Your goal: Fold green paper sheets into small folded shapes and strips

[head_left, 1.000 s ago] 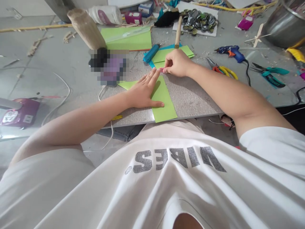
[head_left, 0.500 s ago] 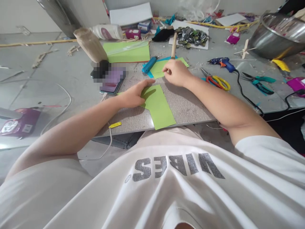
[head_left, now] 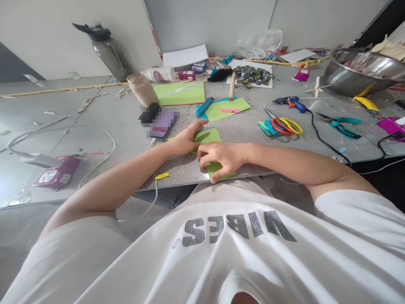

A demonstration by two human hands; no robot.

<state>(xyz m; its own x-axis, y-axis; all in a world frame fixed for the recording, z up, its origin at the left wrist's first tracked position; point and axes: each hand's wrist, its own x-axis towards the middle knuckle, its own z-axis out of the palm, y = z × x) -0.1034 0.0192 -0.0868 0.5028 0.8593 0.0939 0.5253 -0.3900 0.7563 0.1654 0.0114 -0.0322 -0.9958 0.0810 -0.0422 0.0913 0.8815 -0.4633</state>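
Observation:
A light green paper sheet lies on the textured board at the table's front edge. My left hand rests over its left side, fingers stretched out and thumb apart. Over the sheet's near part is my right hand, its fingers loosely bent and the thumb spread away from them; nothing shows in its grasp. Beyond the hands, a slim pink cutter lies on more green paper. Beside that paper are a blue utility knife and a wooden stick.
Scissors rest on blue and green scraps at right, with a glue gun and pliers farther right. A phone lies left of the hands. A metal bowl, bottle caps and a water bottle stand behind.
My right hand has come back from the far green paper to the near sheet. The pink cutter now shows where that hand was. My left hand stays on the sheet; the view has tilted up.

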